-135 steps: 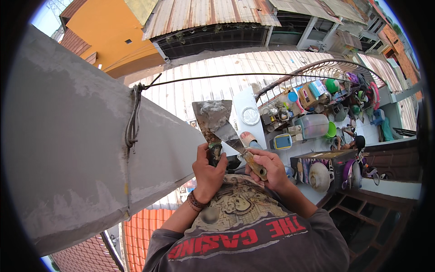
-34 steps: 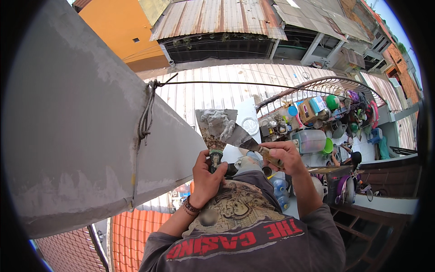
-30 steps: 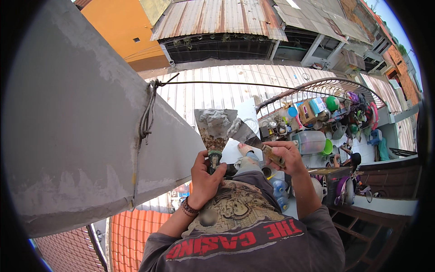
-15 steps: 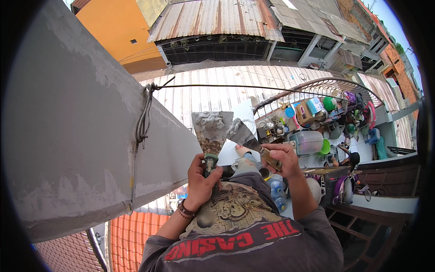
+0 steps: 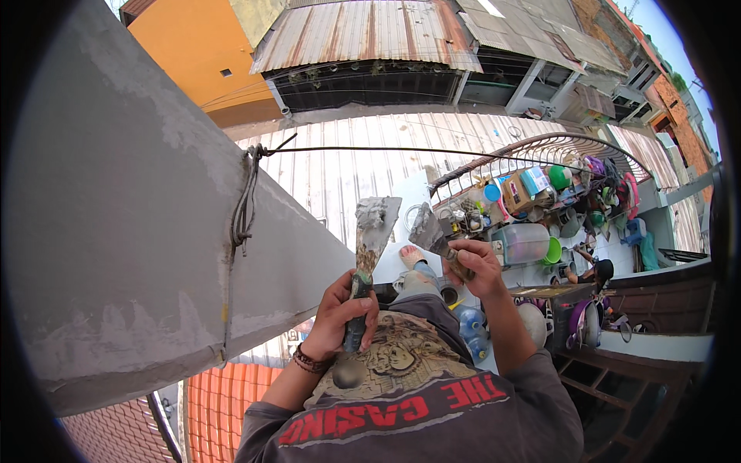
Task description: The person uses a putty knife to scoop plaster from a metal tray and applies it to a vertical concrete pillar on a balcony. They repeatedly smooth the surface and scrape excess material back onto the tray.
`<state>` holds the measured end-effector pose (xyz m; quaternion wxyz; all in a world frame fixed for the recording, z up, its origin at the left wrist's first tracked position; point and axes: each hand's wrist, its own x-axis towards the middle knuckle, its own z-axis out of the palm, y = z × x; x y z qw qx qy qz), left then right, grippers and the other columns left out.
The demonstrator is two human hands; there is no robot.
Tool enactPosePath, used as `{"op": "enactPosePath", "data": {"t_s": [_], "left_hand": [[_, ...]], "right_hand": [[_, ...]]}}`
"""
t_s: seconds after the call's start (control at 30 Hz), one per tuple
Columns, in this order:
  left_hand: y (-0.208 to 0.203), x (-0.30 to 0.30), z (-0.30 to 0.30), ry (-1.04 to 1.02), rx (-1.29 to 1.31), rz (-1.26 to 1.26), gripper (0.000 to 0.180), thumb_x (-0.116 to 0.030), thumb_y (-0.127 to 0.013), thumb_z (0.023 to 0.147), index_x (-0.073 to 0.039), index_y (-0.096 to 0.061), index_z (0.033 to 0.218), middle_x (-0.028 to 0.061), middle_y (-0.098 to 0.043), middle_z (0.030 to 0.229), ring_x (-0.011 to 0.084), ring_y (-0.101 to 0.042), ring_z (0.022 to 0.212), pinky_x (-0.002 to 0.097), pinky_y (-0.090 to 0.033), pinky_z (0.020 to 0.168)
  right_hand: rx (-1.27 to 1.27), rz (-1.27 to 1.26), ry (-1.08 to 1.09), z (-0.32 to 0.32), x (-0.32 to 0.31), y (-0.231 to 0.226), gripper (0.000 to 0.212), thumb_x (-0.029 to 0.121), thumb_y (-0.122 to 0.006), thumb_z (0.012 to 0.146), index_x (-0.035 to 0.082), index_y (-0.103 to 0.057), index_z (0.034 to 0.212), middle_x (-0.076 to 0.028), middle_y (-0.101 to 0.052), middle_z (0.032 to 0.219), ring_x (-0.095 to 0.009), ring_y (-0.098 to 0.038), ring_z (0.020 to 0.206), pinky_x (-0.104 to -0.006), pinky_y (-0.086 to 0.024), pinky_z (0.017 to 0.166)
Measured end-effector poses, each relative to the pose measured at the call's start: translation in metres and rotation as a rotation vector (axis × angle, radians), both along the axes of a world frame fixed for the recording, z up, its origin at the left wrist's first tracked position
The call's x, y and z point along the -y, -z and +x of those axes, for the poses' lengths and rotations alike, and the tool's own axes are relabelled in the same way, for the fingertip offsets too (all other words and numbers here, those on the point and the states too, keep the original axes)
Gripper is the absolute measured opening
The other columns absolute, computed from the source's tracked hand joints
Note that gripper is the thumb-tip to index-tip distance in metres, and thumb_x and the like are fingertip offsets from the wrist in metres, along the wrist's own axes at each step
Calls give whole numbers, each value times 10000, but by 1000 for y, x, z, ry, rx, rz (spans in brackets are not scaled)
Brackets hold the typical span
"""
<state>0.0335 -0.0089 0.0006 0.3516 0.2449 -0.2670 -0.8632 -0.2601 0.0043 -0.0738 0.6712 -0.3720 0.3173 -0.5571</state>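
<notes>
My left hand grips the handle of a wide putty knife held upright, its blade smeared with grey plaster. My right hand holds a smaller putty knife, its plaster-coated blade pointing up-left, a short gap from the wide blade. Both tools are in front of my chest, just right of a grey plastered wall that fills the left side.
A bundle of dark cables runs down the wall and one cable stretches right. Far below lie corrugated metal roofs, orange tiles, a cluttered terrace with buckets and containers, and a person there.
The wide knife has turned more edge-on and the small knife has drawn slightly away from it. The view has shifted a little.
</notes>
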Motion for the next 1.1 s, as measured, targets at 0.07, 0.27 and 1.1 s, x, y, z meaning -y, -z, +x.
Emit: {"op": "enactPosePath", "data": {"t_s": [0.07, 0.27, 1.1], "left_hand": [[-3, 0, 0, -2, -8, 2, 254, -56, -546, 915, -19, -413, 1128, 115, -518, 681, 216, -541, 414, 314, -455, 354], [-8, 4, 1, -19, -109, 55, 333, -110, -590, 864, -22, -417, 1135, 129, -497, 644, 256, -524, 375, 334, -446, 323], [-3, 2, 14, 235, -310, 103, 399, -84, -644, 803, 20, -428, 1122, 138, -513, 608, 213, -499, 369, 300, -418, 335]], "right_hand": [[-74, -20, 58, 8, 4, -3, 327, 211, -573, 963, -25, -612, 1186, -170, -667, 833, -166, -571, 554, -274, -444, 482], [-16, 68, 93, 50, -23, -7, 329, 219, -594, 960, -35, -592, 1169, -152, -659, 804, -145, -566, 552, -260, -441, 476], [341, -53, 141, 51, -14, -29, 327, 174, -576, 898, -82, -640, 1091, -182, -660, 755, -150, -521, 470, -265, -401, 421]]}}
